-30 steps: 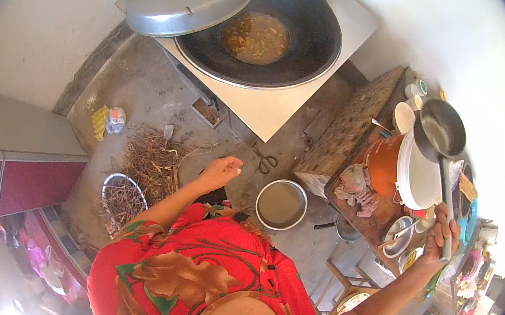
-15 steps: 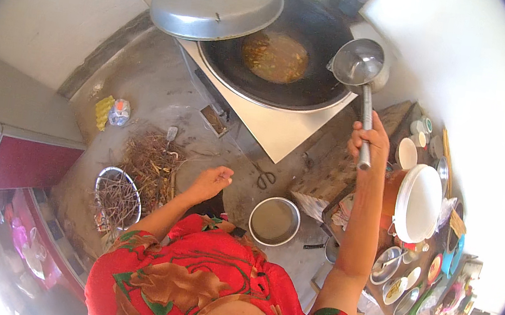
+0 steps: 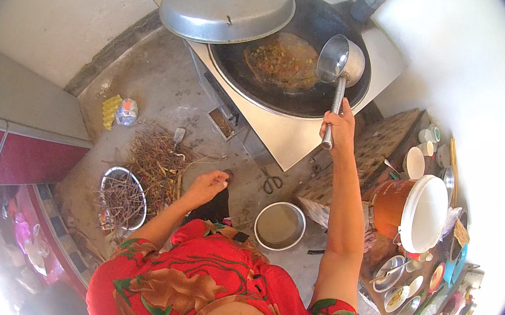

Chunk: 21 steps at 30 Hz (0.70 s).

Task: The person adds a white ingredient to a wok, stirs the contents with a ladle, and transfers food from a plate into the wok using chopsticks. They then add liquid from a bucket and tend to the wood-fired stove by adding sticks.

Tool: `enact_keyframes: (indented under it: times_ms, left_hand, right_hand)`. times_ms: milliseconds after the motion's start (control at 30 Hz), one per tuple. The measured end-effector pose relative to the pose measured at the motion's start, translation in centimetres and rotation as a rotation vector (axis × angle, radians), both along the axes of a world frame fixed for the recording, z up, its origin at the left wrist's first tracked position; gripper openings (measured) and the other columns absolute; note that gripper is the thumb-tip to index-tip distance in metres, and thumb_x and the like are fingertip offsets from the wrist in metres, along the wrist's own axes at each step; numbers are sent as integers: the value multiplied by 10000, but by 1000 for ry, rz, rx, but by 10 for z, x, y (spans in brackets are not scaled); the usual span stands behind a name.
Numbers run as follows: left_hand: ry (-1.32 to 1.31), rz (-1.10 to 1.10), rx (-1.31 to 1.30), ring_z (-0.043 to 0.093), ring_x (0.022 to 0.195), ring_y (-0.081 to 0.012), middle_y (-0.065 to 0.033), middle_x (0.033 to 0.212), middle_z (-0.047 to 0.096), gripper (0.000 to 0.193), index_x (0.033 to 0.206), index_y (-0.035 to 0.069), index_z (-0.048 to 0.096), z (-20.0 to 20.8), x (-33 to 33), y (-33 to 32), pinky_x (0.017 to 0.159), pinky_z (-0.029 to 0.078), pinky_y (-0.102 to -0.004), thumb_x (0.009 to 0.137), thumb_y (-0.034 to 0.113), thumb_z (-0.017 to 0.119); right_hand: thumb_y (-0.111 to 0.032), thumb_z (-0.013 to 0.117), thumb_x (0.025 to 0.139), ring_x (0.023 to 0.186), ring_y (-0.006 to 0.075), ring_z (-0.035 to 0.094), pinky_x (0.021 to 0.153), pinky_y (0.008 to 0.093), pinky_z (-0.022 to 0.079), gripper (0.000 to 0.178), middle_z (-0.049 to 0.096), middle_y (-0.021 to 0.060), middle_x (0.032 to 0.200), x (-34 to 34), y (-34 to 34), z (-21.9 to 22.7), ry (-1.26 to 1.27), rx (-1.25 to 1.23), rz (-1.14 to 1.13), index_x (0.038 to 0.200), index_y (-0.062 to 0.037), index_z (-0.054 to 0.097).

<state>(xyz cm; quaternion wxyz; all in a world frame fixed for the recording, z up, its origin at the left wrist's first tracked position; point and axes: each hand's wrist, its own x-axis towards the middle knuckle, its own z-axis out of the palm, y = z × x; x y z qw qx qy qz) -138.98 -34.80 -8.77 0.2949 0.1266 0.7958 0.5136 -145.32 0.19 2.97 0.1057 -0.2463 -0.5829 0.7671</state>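
My right hand (image 3: 340,129) is closed round the handle of a metal water dipper (image 3: 352,65). The dipper's bowl is tipped to the left over the right part of a big black wok (image 3: 226,65), its mouth toward the food. Brown liquid with chopped pieces (image 3: 284,61) lies in the bottom of the wok. A large domed metal lid (image 3: 227,7) covers the wok's left side, partly off it. My left hand (image 3: 207,188) hangs in front of my body, fingers loosely bent and nothing seen in it.
The wok sits in a pale-topped stove (image 3: 288,149). On the floor are tongs (image 3: 270,183), a metal basin (image 3: 280,226), a heap of twigs (image 3: 156,164) and a twig-filled basin (image 3: 145,204). At right, an orange bucket (image 3: 392,204) stands among bowls and dishes.
My right hand has moved the dipper left over the wok, and its bowl has turned from facing up to tipping leftward. My left hand has hardly moved.
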Motion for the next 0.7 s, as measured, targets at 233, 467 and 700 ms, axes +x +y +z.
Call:
enact_keyframes:
  times_ms: [233, 467, 700]
  left_hand:
    - [-42, -6, 27, 618, 833, -218, -138, 948, 639, 337, 1067, 28, 578, -11, 7, 0, 757, 473, -328, 813, 248, 584]
    - [-95, -74, 37, 563, 922, -137, -68, 994, 619, 300, 1098, 30, 563, 0, 5, 13, 826, 438, -290, 849, 197, 583]
    - [-16, -79, 27, 614, 874, -218, -138, 950, 639, 334, 1073, 32, 574, -3, 7, 11, 776, 466, -321, 813, 242, 581]
  right_hand:
    - [56, 500, 688, 414, 148, 479, 348, 281, 391, 858, 497, 83, 618, 9, -1, 12, 24, -90, -68, 1415, -39, 54]
    - [60, 484, 692, 418, 134, 469, 354, 266, 394, 833, 503, 66, 676, 16, -9, 13, 33, 75, -49, 1410, -19, 70]
    - [50, 467, 673, 438, 138, 461, 388, 275, 387, 827, 501, 75, 665, 19, -11, 16, 8, 44, -61, 1411, -22, 101]
